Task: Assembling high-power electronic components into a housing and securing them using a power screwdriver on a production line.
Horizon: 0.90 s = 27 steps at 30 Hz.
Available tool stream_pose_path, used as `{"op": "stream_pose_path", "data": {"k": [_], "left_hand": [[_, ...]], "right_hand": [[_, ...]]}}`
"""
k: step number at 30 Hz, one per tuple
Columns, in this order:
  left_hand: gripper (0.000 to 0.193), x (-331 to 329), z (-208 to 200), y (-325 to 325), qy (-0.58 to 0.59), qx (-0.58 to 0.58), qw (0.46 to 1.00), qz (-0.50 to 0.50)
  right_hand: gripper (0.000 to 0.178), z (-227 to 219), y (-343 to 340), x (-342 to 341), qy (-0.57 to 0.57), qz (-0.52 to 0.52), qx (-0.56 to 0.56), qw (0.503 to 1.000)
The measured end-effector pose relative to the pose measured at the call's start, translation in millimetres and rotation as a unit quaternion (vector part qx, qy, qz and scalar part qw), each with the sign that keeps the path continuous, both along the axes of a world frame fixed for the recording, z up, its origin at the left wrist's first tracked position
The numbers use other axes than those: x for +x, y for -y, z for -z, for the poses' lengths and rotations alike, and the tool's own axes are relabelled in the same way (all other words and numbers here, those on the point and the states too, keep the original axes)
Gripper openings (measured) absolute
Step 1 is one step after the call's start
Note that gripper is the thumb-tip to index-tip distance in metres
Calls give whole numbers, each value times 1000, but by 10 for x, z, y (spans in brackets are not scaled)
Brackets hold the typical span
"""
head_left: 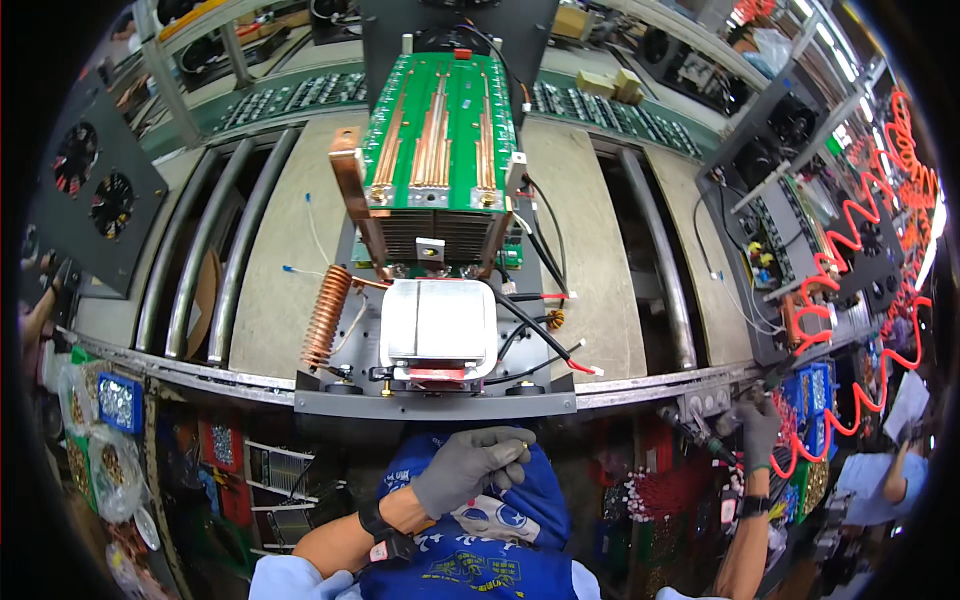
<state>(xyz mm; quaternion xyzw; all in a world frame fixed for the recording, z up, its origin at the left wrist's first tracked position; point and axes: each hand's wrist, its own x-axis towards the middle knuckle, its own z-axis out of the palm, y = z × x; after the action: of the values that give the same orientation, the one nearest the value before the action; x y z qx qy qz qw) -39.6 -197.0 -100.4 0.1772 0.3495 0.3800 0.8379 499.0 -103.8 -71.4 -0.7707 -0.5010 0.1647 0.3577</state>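
Note:
My left hand (475, 470), in a grey glove, is in front of my blue apron (535, 500), just below the near edge of the bench. Its thumb and fingers pinch a small brass-coloured piece (525, 446), too small to name surely. Off to the right, my gloved right hand (757, 432) is raised with fingers curled beside a dark hand tool (706, 438) and a blue parts bin (808, 390). What those fingers grip is hidden. Ahead stands an assembly with a green circuit board (440, 125), a copper coil (327, 315) and a silver metal-cased block (438, 322) on a dark base plate (435, 402).
Steel rollers (205, 250) flank the bench panels. Loose cables (545, 345) stick out right of the assembly. Red coiled hoses (850, 420) hang at the right. Fan-fitted panels (100, 190) stand on both sides. Another blue bin (120, 402) is at the left; a person (890, 485) is at far right.

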Motion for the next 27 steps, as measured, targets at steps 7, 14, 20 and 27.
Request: {"op": "stream_pose_path", "data": {"k": [7, 14, 20, 27], "left_hand": [[41, 112, -39, -50, -28, -10, 999, -31], [41, 194, -176, 25, -17, -18, 997, -67], [42, 65, -340, 72, -40, 13, 993, -108], [41, 0, -490, 46, -137, 28, 987, -74]], "right_hand": [[38, -1347, -332, -555, 40, -29, 343, 938], [35, -2225, -772, -998, -400, -133, 369, 828], [25, -1799, -1025, -1563, -598, -201, 282, 723], [29, -1418, -1085, -2258, -637, -237, 214, 702]]}}
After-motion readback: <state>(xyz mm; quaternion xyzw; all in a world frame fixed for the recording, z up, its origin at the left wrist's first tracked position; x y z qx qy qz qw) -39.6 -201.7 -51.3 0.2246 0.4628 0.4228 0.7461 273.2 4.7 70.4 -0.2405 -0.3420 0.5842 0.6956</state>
